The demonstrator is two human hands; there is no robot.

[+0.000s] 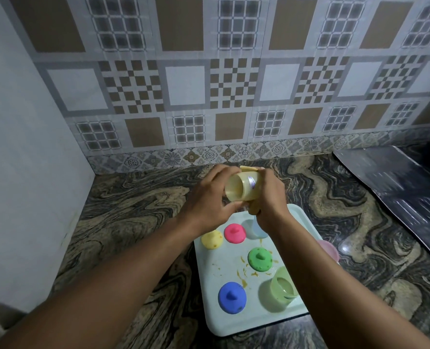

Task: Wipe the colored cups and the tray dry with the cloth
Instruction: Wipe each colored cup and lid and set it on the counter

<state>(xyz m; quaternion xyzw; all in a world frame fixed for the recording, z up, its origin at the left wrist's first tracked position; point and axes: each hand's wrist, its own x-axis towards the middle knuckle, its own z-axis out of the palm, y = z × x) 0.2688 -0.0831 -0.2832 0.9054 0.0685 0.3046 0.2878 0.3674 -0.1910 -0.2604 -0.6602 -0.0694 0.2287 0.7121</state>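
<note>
The job looks to be at an early stage. On the marbled surface (138, 197) lies the pale tray (206, 298), not yet wiped, to judge by the orange-brown smears (241, 274) across its middle. It also carries four domed lids – blue, green, pink and yellow.

One cup is in hand: the yellow cup (244, 188) is held on its side in the air beyond the far end of the tray, its mouth turned toward the camera. The left hand (208, 197) has its fingers curled round the rim end. The right hand (269, 197) is closed on the base end with the yellow cloth (255, 209) bunched under it, a corner showing above the cup.

The other cups wait: a green cup (281, 285) leaning on the tray's near right, a pale blue cup (258, 230) at its far end, and a pink cup (331, 249) half hidden behind the right forearm. Whether any is dry I cannot tell.
</note>
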